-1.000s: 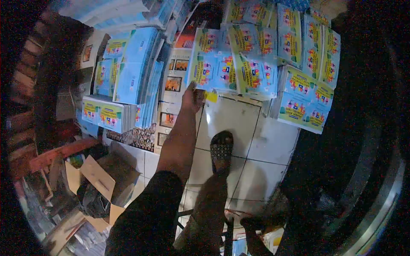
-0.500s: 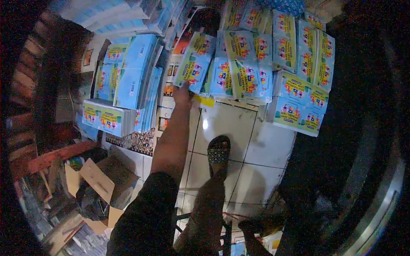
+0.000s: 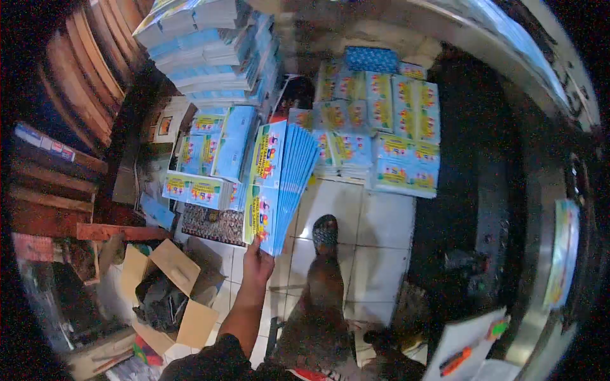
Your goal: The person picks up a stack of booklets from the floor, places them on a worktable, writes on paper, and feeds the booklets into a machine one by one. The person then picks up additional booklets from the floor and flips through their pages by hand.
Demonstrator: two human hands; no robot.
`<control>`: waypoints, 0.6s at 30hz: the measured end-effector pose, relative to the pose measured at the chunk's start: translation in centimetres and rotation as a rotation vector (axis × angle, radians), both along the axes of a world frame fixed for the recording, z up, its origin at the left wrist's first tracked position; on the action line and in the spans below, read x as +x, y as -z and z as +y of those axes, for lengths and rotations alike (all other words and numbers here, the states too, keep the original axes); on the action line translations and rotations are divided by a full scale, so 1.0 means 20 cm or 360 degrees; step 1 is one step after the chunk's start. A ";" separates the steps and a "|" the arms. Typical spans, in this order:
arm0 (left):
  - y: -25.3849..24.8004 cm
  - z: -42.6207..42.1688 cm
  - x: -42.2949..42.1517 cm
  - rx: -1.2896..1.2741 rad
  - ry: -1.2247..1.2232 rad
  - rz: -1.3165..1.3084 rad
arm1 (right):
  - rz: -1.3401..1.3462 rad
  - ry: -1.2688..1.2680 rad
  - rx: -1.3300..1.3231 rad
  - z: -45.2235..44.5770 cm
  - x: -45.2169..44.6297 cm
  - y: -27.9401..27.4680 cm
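Note:
My left hand (image 3: pixel 257 263) grips the lower end of a fanned-out bundle of printed booklets (image 3: pixel 279 184). Their covers are blue and yellow with colourful figures, and the blue edges spread to the right. The bundle is lifted above the floor, in front of the stacked booklets. Behind it and to the left lie more piles of the same booklets (image 3: pixel 203 149), some with plain blue backs up. Further right, other booklet stacks (image 3: pixel 406 162) stand on the floor in rows. My right hand is out of view.
A tall pile of bound booklets (image 3: pixel 210 57) rises at the back left. An open cardboard box (image 3: pixel 197 324) holding a black bag stands at lower left. My sandalled foot (image 3: pixel 325 232) rests on the white tiles (image 3: pixel 381 222). A metal-edged surface runs along the right, with a white sheet (image 3: pixel 460 349) low down.
My left hand has picked up a bundle of booklets from the front of the stacks and drawn it back toward me, fanned out. The view has shifted, showing more of the surroundings.

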State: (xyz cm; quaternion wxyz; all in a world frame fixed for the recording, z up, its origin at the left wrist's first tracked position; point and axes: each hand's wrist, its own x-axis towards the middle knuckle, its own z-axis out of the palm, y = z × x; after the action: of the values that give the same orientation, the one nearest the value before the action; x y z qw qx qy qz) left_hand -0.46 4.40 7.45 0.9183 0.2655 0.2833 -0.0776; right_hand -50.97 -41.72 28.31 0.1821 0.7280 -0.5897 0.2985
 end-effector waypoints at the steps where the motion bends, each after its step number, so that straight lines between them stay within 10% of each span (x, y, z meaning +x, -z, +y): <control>1: -0.14 -0.01 -0.11 -0.0064 0.0055 0.0229 | -0.0153 -0.0079 0.0068 0.07 0.12 -0.06; 4: -0.44 -0.17 -0.33 -0.0221 0.0514 -0.0268 | -0.0653 -0.0403 0.0294 0.29 0.39 -0.03; 6: -0.60 -0.30 -0.44 -0.0242 0.0943 -0.0456 | -0.1119 -0.1037 0.1373 0.42 0.49 0.03; 9: -0.91 -0.62 -0.68 -0.0365 0.1441 -0.0742 | -0.1462 -0.1648 0.1772 0.88 0.96 -0.40; 12: -1.06 -0.85 -0.99 0.0321 0.2177 -0.1037 | -0.1974 -0.1095 0.1646 0.91 0.83 -0.48; 14: -0.99 -1.01 -1.25 0.0079 0.2115 -0.1211 | -0.2569 -0.0893 0.1780 0.80 0.62 -0.56; 16: -1.00 -1.15 -1.50 -0.0308 0.2212 -0.1333 | -0.2493 -0.0781 0.1258 0.76 0.48 -0.60; 18: -1.07 -1.18 -1.54 0.0216 0.2941 -0.1449 | -0.2364 -0.0583 0.0759 0.70 0.25 -0.64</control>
State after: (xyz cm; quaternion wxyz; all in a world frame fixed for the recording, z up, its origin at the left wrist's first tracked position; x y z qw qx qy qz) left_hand -31.19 -19.11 28.92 0.5035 0.4349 -0.4021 -0.6290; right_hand -46.06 -27.73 41.03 -0.4705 0.4436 -0.4759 0.5962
